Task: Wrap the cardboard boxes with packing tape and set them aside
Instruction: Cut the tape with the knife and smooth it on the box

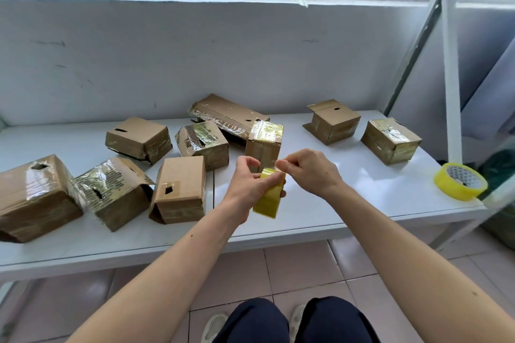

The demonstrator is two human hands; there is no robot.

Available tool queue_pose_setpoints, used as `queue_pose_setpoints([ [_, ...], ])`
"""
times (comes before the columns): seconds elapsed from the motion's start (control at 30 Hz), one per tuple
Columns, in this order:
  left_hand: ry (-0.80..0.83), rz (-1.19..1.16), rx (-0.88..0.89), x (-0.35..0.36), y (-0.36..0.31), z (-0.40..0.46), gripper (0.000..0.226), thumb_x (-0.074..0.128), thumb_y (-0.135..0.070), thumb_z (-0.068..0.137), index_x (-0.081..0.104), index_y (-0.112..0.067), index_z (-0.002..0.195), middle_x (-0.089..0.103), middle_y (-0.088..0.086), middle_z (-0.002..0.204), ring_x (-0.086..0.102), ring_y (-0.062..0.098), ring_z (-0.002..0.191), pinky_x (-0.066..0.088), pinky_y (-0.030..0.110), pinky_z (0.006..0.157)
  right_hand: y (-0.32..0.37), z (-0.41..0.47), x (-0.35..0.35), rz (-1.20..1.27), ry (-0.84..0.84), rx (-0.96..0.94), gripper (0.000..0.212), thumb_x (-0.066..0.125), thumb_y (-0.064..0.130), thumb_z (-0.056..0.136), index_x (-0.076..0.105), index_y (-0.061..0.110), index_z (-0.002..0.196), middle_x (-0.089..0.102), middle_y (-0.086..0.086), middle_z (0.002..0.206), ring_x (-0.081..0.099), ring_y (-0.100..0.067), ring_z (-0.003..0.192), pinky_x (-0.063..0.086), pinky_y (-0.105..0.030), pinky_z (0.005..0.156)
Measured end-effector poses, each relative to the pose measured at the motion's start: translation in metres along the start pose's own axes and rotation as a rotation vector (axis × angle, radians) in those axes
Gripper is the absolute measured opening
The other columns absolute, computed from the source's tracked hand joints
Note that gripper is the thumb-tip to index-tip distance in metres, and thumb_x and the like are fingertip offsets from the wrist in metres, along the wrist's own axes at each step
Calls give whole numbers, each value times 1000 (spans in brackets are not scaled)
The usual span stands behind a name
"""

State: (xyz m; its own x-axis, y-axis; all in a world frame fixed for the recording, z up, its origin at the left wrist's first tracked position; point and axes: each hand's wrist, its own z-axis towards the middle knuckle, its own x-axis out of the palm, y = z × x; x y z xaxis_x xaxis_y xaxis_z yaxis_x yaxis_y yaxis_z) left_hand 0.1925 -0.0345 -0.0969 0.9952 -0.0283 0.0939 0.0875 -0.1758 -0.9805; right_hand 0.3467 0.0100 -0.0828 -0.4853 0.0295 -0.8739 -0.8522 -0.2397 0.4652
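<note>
The left hand (248, 186) gripped a yellow roll of packing tape (269, 194) above the white table (362, 192) while the right hand (309, 172) pinched at its free end, seemingly the tape-starting step before wrapping a brown cardboard box (181, 186) nearby.

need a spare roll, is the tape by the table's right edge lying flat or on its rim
Lying flat: the yellow tape roll rests on its side, its core hole facing up.
</note>
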Motion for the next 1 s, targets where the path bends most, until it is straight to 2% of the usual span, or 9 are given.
queue_pose_setpoints([
  [0.17, 57, 91, 52, -1, 3, 5, 53, 78, -14, 84, 39, -24, 119, 69, 16, 110, 74, 20, 84, 50, 37, 83, 0, 0, -23, 534, 287, 348, 50, 68, 43, 91, 53, 9, 124, 63, -9, 83, 54, -14, 61, 44, -24, 50],
  [0.27, 81, 146, 65, 2, 10, 11, 53, 78, -15, 84, 39, -26, 117, 69, 16, 110, 69, 30, 99, 51, 35, 79, -3, 6, -34, 502, 461, 408, 70, 70, 39, 90, 35, 8, 142, 71, -11, 98, 72, -18, 77, 56, -30, 67],
  [0.4, 115, 156, 42, 10, 13, 26, 50, 78, -22, 85, 40, -19, 118, 69, 13, 107, 63, 20, 95, 47, 30, 75, -18, 21, -37, 600, 302, 471, 72, 81, 21, 81, 41, 8, 140, 63, -10, 109, 69, -20, 88, 58, -33, 75],
  [0.47, 45, 151, 84, 9, 13, 38, 48, 79, -25, 84, 43, -16, 115, 70, 9, 102, 63, 18, 92, 47, 26, 75, -31, 34, -42, 463, 167, 450, 75, 86, 19, 76, 40, 9, 135, 57, -12, 117, 63, -25, 100, 57, -37, 78],
  [0.57, -218, 186, 229, -3, 7, 64, 34, 76, -28, 88, 52, -13, 107, 65, 1, 91, 62, 16, 85, 48, 19, 68, -44, 49, -46, -280, 130, 343, 66, 75, 19, 83, 31, 8, 131, 60, -13, 121, 59, -34, 110, 47, -40, 80],
  [0.7, -387, 269, 282, -26, 5, 118, 35, 55, -55, 90, 56, -28, 113, 58, 5, 120, 54, 25, 119, 47, 40, 103, -53, 65, -19, -784, 154, 127, 35, 45, 1, 92, 39, 10, 126, 67, -7, 117, 64, -31, 108, 30, -35, 77],
  [0.87, -84, 112, 146, -32, -2, 159, 50, 29, -38, 110, 25, -21, 157, 29, 0, 161, 27, 14, 148, 22, 20, 107, -58, 78, 0, -890, 329, 118, 17, 52, 6, 89, 56, 21, 96, 67, -1, 104, 62, -25, 104, 26, -35, 81],
  [0.93, -33, 96, 119, -32, -5, 171, 52, 27, -39, 110, 23, -20, 158, 27, -1, 163, 24, 12, 149, 22, 19, 107, -55, 85, -3, -731, 245, 98, 4, 60, 17, 89, 59, 20, 88, 65, 0, 98, 59, -26, 108, 31, -36, 84],
  [1.0, -16, 83, 108, -29, -3, 179, 54, 32, -42, 108, 30, -18, 156, 31, -1, 161, 27, 12, 148, 22, 20, 113, -45, 97, -3, -384, 53, 104, 21, 58, 34, 95, 65, 19, 107, 65, -4, 113, 55, -27, 116, 38, -38, 90],
])
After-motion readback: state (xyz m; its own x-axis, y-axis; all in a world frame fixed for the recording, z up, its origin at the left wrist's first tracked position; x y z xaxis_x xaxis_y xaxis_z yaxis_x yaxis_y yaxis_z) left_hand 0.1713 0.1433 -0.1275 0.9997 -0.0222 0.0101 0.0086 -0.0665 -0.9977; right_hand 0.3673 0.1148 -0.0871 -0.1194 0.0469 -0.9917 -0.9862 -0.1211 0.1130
